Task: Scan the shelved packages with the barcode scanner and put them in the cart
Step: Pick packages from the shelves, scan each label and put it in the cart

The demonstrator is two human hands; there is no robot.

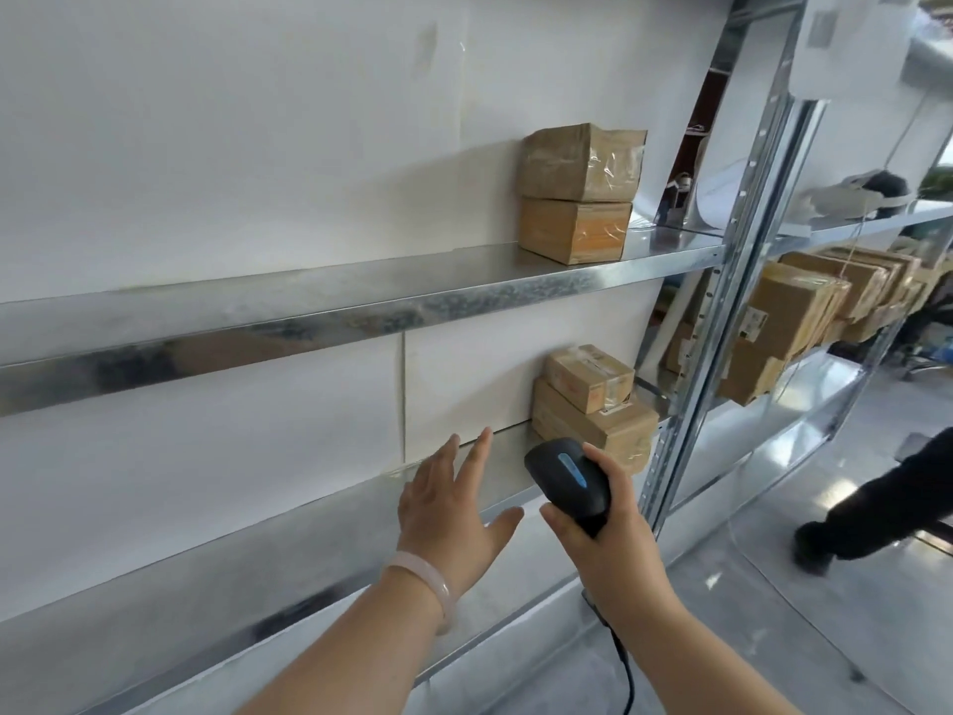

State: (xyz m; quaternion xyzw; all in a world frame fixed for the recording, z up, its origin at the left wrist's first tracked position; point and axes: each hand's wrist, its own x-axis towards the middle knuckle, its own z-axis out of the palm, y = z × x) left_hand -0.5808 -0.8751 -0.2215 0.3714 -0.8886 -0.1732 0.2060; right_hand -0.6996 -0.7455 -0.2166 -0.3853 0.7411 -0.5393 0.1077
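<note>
Head view showed a metal rack (686, 456) whose upper shelf (361, 307) and lower shelf (232, 570) ran leftward from the upright post (722, 301), with wide open room along both front lips. At the post end of the upper shelf a crumpled top package (582, 162) sat squarely on a bottom package (575, 230), both brown under glossy tape. On the lower shelf, again beside the post, a small package (588, 376) lay skewed on a larger package (608, 433). Both were brown card with blurred labels, and there was perhaps a third box between them. The left hand (454, 513) hovered over the lower shelf's edge, fingers straight and spread, holding nothing, just left of that stack. The right hand (603, 539) gripped the black barcode scanner (567, 477), its blue-marked head just before the larger package. A black cable (624, 668) hung from the handle.
</note>
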